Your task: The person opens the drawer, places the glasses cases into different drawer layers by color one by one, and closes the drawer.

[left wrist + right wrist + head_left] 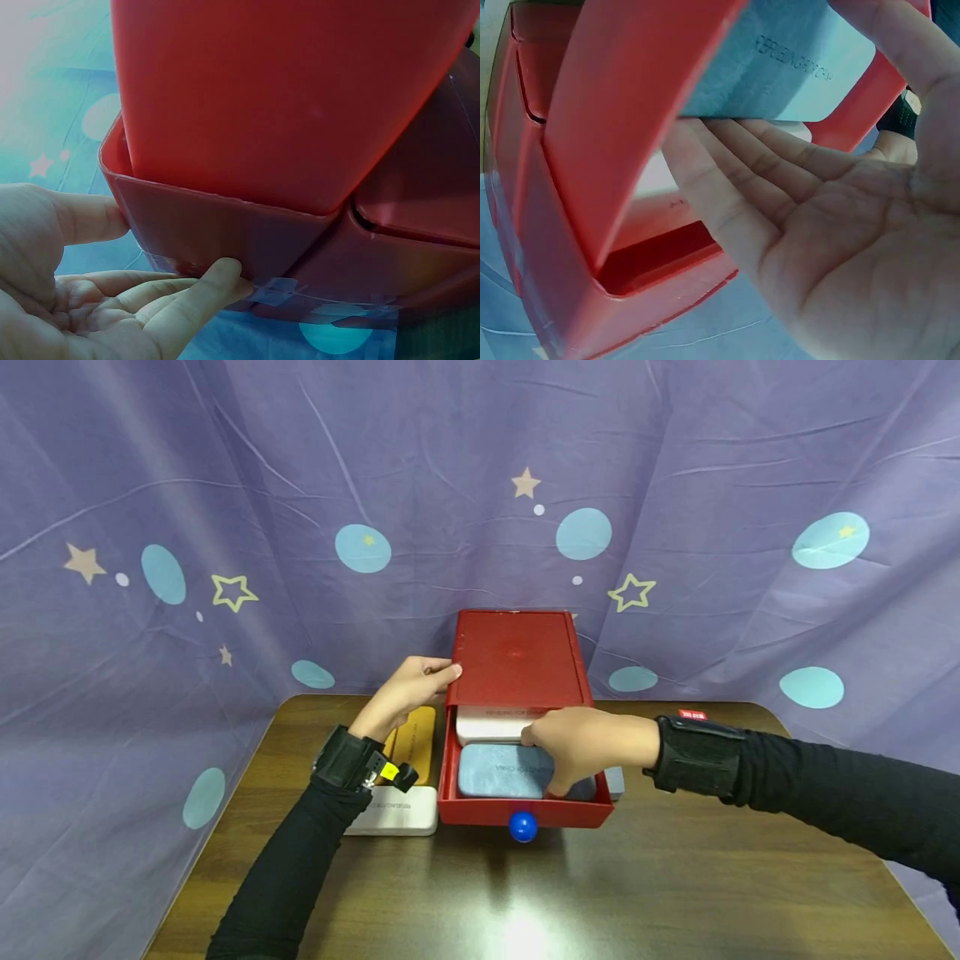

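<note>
A red drawer box (517,652) stands on the table with its drawer (472,812) pulled out by a round blue knob (522,827). In the drawer lie a blue-grey case (498,768) with printed lettering and a white case (487,725) behind it. Reaching in from the right, my right hand (585,747) pinches the blue-grey case, thumb at the near side and fingers at the far side. The right wrist view shows those fingers along the case's edge. My left hand (408,689) holds the box's left side; thumb and fingers (191,304) touch it around a corner.
Left of the drawer, a yellow case (415,747) and another white case (397,812) lie on the wooden table (675,877). A grey object (615,783) shows just right of the drawer. Behind the table hangs a purple curtain (450,460); a small red label (692,715) is near its base.
</note>
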{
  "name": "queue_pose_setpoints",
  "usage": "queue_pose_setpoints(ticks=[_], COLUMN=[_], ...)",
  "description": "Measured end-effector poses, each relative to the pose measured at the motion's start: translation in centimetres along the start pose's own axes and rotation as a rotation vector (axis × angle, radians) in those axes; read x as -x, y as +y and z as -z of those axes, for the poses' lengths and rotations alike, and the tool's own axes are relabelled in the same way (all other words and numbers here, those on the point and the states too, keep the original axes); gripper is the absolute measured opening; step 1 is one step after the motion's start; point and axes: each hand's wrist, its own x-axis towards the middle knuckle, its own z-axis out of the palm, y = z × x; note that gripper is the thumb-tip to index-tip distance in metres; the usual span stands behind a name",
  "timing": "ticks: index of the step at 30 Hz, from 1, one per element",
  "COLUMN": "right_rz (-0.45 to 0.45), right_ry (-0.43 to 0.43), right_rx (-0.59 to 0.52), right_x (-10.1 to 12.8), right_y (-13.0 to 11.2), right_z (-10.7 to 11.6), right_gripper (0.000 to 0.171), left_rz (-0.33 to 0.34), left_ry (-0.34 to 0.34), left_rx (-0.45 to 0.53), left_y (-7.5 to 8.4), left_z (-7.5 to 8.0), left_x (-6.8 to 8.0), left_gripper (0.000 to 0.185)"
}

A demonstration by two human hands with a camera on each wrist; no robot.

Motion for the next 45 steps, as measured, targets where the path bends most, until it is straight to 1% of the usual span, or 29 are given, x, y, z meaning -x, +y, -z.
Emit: queue_pose_setpoints(ticks=[3,7,13,16,18,22,27,31,34,39,42,45], right_rz=[-0.011,-0.019,-0.036,-0.049,-0.054,-0.055,-0.065,-0.072,-0.055,-0.012,0.038,0.097], right_ry=[-0.022,-0.049,-0.084,-0.095,-0.099,-0.097,-0.09,-0.085,-0.074,-0.062,-0.038,0.024], right_rx=[0.047,0.114,0.202,0.234,0.239,0.233,0.219,0.207,0.193,0.169,0.163,0.176], right_x=[-0.1,-0.3,-0.7,-1.0,-1.1,-1.2,-1.1,-0.7,-0.2,1.1,2.1,3.2], right_y=[-0.4,-0.9,-1.7,-2.0,-2.1,-2.0,-1.7,-1.7,-1.9,-2.6,-3.2,-3.9], right_z=[0.2,0.5,0.8,0.8,0.8,0.7,0.7,1.2,1.9,3.2,3.7,4.0], right_gripper=[0.051,0.049,0.039,0.035,0.034,0.034,0.034,0.042,0.054,0.066,0.067,0.067], left_rz=[0.006,-0.006,-0.028,-0.022,-0.015,0.001,0.015,0.011,0.003,0.0,-0.002,-0.001], left_ry=[0.002,-0.001,0.0,-0.001,-0.001,0.01,0.007,0.004,0.005,0.012,0.009,0.002], left_rx=[0.002,0.002,-0.022,-0.02,-0.008,-0.013,-0.009,-0.009,-0.005,-0.007,-0.008,-0.009], left_y=[-0.1,-0.1,-0.3,-0.3,-0.3,-0.3,-0.3,-0.3,-0.2,-0.1,-0.1,-0.1], left_z=[0.0,0.1,0.2,0.2,0.3,0.2,0.1,0.1,0.0,0.0,0.0,0.0], left_x=[-0.1,-0.2,-0.4,-0.4,-0.4,-0.4,-0.4,-0.3,-0.2,-0.2,-0.1,-0.1], left_gripper=[0.056,0.055,0.055,0.055,0.055,0.055,0.055,0.055,0.055,0.055,0.055,0.055])
